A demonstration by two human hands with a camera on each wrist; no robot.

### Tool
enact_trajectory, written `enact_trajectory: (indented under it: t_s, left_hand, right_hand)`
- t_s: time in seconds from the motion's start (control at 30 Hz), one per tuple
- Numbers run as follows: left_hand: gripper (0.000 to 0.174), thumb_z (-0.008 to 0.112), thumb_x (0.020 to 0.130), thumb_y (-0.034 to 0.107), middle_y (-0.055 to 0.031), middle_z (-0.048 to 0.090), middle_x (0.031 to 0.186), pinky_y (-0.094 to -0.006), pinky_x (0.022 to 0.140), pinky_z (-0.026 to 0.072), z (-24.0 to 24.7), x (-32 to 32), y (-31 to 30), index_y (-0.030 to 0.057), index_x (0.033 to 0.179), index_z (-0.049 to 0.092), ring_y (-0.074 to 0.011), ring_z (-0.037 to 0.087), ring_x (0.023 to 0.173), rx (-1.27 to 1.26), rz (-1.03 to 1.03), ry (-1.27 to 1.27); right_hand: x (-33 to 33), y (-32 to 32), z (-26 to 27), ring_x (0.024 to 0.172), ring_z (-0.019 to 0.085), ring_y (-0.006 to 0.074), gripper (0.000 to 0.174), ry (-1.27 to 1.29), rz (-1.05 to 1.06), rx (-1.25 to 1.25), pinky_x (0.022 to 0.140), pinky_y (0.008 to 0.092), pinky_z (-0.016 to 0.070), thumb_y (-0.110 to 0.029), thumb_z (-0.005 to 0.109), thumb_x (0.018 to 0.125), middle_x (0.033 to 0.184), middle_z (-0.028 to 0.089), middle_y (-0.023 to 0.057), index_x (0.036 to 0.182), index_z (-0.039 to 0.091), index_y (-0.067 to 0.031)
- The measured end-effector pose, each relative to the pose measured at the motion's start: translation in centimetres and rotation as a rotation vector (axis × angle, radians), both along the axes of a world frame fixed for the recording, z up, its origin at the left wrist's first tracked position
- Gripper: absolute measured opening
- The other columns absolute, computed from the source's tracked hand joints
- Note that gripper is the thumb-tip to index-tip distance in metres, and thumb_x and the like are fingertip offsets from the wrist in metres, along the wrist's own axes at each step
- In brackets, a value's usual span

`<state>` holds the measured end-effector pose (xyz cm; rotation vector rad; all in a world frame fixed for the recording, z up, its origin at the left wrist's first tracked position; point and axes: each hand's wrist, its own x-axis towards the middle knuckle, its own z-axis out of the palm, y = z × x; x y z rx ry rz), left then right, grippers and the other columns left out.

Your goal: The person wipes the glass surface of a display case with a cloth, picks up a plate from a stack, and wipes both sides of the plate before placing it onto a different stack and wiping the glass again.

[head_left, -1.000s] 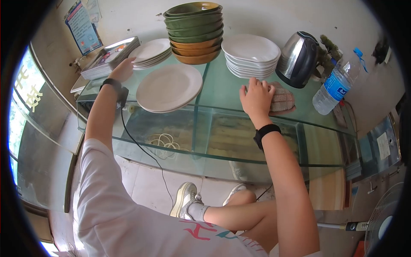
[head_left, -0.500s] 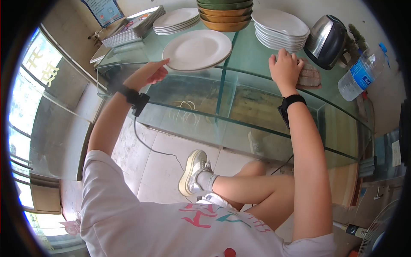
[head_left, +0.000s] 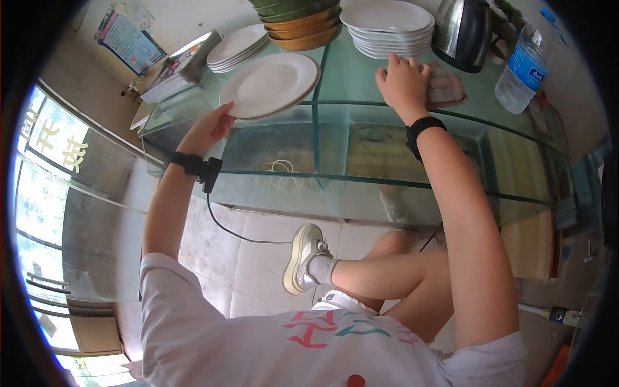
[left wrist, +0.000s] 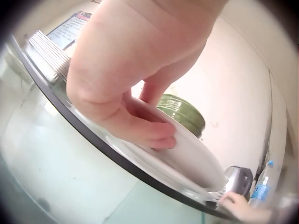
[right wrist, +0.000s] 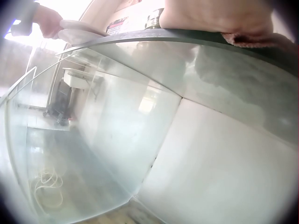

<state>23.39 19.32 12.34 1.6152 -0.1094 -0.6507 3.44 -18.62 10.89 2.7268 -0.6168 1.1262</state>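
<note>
My left hand [head_left: 209, 129] pinches the left rim of a white plate [head_left: 267, 84], thumb above and fingers below. In the left wrist view this plate [left wrist: 201, 158] tilts up, with a second white plate [head_left: 314, 87] just under it at the front of the glass counter. My right hand [head_left: 405, 87] rests with relaxed fingers on a folded pinkish checked cloth [head_left: 446, 87], near the counter's front edge. Part of the cloth is hidden under the hand.
Behind stand a short stack of white plates [head_left: 237, 46], metal trays [head_left: 184, 68], green and brown bowls [head_left: 303, 32] and a taller stack of white dishes [head_left: 390, 42]. To the right are a kettle [head_left: 461, 35] and a water bottle [head_left: 525, 71]. The counter's glass edge [head_left: 361, 103] runs in front.
My left hand has come from beside the back plate stack to the front plate's left rim and taken hold of it. The right hand has stayed at the cloth while the view shifted.
</note>
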Motion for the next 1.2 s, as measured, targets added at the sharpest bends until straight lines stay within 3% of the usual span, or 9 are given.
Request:
enact_trajectory:
  t_s: [0.17,0.5,0.73,0.87,0.93,1.0,1.07,1.13,1.2]
  left_hand:
    - [0.028,0.055,0.091,0.011,-0.0165,0.060,0.105,-0.0284,0.085,0.0550,0.7,-1.9,1.0,-0.0094,0.111,0.051,-0.0241,0.062,0.097,-0.291,-0.044,-0.190]
    - [0.028,0.056,0.090,0.009,-0.0180,0.060,0.107,-0.0327,0.096,0.0490,4.2,-4.7,6.3,-0.0102,0.109,0.052,-0.0258,0.059,0.102,-0.458,0.312,-0.244]
    - [0.032,0.054,0.090,0.006,-0.0166,0.059,0.114,-0.0325,0.098,0.0480,5.6,2.2,5.4,-0.0103,0.116,0.047,-0.0255,0.058,0.107,-0.621,0.256,-0.439]
    - [0.033,0.045,0.093,0.008,-0.0190,0.053,0.122,-0.0325,0.100,0.0464,6.4,7.4,3.5,-0.0121,0.120,0.043,-0.0280,0.053,0.113,-0.453,0.219,-0.525]
    - [0.032,0.042,0.092,0.005,-0.0194,0.050,0.125,-0.0320,0.100,0.0463,5.6,10.8,4.0,-0.0124,0.119,0.043,-0.0284,0.051,0.116,-0.121,0.001,-0.842]
    - [0.034,0.042,0.089,0.002,-0.0195,0.052,0.123,-0.0312,0.099,0.0472,6.0,10.4,2.5,-0.0114,0.120,0.043,-0.0284,0.053,0.114,0.606,-0.039,-1.245]
    - [0.035,0.041,0.087,0.000,-0.0197,0.054,0.120,-0.0312,0.098,0.0483,4.2,13.6,2.6,-0.0109,0.120,0.043,-0.0288,0.055,0.113,0.400,-0.068,-1.225]
    - [0.035,0.039,0.088,0.000,-0.0191,0.057,0.117,-0.0325,0.097,0.0495,3.7,13.8,1.1,-0.0107,0.121,0.043,-0.0287,0.055,0.113,-0.436,0.262,-0.428]
    - [0.036,0.037,0.088,-0.001,-0.0213,0.054,0.120,-0.0350,0.097,0.0495,3.3,13.9,1.3,-0.0113,0.123,0.040,-0.0310,0.054,0.114,-0.355,0.160,-0.547]
  right_hand:
    - [0.0,-0.1,-0.2,0.089,0.055,0.0239,0.021,-0.106,0.027,-0.048,0.084,0.0456,0.0355,-0.027,0.054,0.083,0.081,0.061,0.0055,0.085,0.057,-0.0069]
    - [-0.1,0.4,0.1,0.094,0.055,0.0251,0.019,-0.061,0.011,0.048,0.089,0.0487,0.0350,-0.025,0.054,0.082,0.083,0.064,0.0079,0.088,0.057,-0.0064]
    - [0.0,0.6,-0.1,0.093,0.055,0.0250,0.019,-0.084,0.022,0.063,0.090,0.0477,0.0356,-0.025,0.055,0.082,0.082,0.064,0.0076,0.087,0.058,-0.0066]
    - [0.2,0.2,-0.3,0.094,0.055,0.0250,0.021,-0.097,0.046,0.068,0.092,0.0488,0.0349,-0.026,0.057,0.083,0.081,0.063,0.0075,0.088,0.059,-0.0066]
    - [0.2,0.2,-0.3,0.095,0.055,0.0251,0.022,-0.095,0.047,0.082,0.092,0.0492,0.0346,-0.027,0.056,0.083,0.082,0.064,0.0077,0.089,0.059,-0.0063]
    - [0.2,0.3,-0.2,0.095,0.055,0.0252,0.023,-0.103,0.051,0.090,0.093,0.0495,0.0343,-0.028,0.056,0.084,0.082,0.064,0.0078,0.089,0.059,-0.0060]
    - [0.2,0.2,-0.2,0.097,0.055,0.0253,0.025,-0.088,0.039,0.087,0.094,0.0499,0.0337,-0.029,0.055,0.084,0.084,0.065,0.0083,0.091,0.059,-0.0055]
    - [0.1,0.1,-0.2,0.097,0.055,0.0253,0.026,-0.102,0.035,0.085,0.094,0.0499,0.0335,-0.030,0.055,0.085,0.085,0.065,0.0086,0.092,0.059,-0.0053]
    - [0.2,0.3,-0.3,0.098,0.055,0.0253,0.027,-0.103,0.049,0.079,0.095,0.0499,0.0333,-0.030,0.054,0.085,0.086,0.065,0.0089,0.093,0.060,-0.0050]
